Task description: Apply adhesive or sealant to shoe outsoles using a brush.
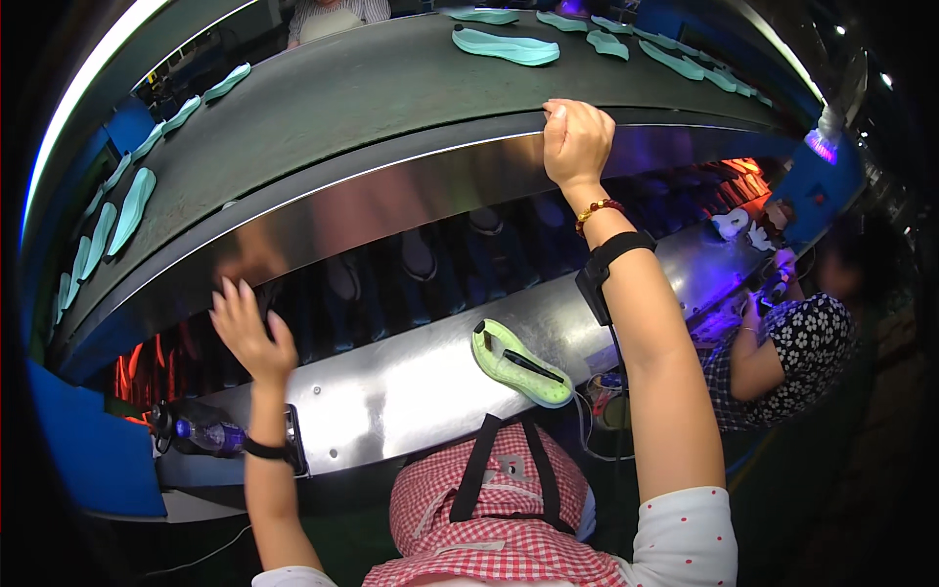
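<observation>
My right hand (579,142) rests on the near edge of the dark conveyor belt (391,108), its fingers bent over the metal rim (460,145). My left hand (252,333) is raised before the shiny metal side of the conveyor, fingers spread and nothing in them; I cannot tell if the fingertips touch the metal. On the steel ledge below, between my arms, lies a pale green shoe sole (497,364) with a slim black tool (533,367) across it. Mint-coloured midsoles (505,46) lie on the belt along its far side and left end.
Dark shoes (419,256) stand in the lower channel, with orange-red glowing heaters (748,181) at both ends. A bottle (207,433) and a phone (295,440) lie by my left forearm. A co-worker (782,352) sits at the right; another person (337,15) is beyond the belt.
</observation>
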The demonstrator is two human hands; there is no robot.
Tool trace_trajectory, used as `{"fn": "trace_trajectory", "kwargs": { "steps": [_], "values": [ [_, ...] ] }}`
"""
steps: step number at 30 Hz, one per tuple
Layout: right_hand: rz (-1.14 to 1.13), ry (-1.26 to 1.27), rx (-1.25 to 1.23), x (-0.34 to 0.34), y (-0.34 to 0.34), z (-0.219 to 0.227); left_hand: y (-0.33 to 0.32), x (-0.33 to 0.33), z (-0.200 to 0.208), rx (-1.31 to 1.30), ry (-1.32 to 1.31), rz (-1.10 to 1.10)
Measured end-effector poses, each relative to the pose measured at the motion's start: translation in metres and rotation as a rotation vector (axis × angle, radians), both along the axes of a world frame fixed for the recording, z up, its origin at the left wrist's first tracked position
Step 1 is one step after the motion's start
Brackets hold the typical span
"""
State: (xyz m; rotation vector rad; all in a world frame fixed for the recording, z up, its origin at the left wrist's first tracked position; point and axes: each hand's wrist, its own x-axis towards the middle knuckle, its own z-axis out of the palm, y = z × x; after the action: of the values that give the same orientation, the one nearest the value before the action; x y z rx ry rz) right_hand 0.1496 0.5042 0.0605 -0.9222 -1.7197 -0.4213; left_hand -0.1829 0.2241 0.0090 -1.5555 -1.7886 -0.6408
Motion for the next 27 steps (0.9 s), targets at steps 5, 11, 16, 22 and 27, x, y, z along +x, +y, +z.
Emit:
{"fn": "trace_trajectory", "kwargs": {
  "steps": [5,11,16,22,27],
  "values": [
    [0.028,-0.046,0.041,-0.013,-0.003,-0.010,-0.168,0.013,-0.148,-0.552,-0.291,0.553],
    [-0.055,-0.230,0.119,0.000,-0.030,-0.022,-0.265,0.008,-0.182,-0.769,-0.429,0.716],
    [-0.041,-0.273,-0.008,0.005,-0.037,-0.030,-0.270,-0.010,-0.189,-0.662,-0.472,0.814],
    [-0.055,-0.297,-0.084,0.010,-0.041,-0.038,-0.275,0.002,-0.206,-0.652,-0.459,0.773],
    [-0.029,-0.238,-0.047,0.013,-0.043,-0.047,-0.276,0.007,-0.215,-0.568,-0.420,0.756]
  ]
}}
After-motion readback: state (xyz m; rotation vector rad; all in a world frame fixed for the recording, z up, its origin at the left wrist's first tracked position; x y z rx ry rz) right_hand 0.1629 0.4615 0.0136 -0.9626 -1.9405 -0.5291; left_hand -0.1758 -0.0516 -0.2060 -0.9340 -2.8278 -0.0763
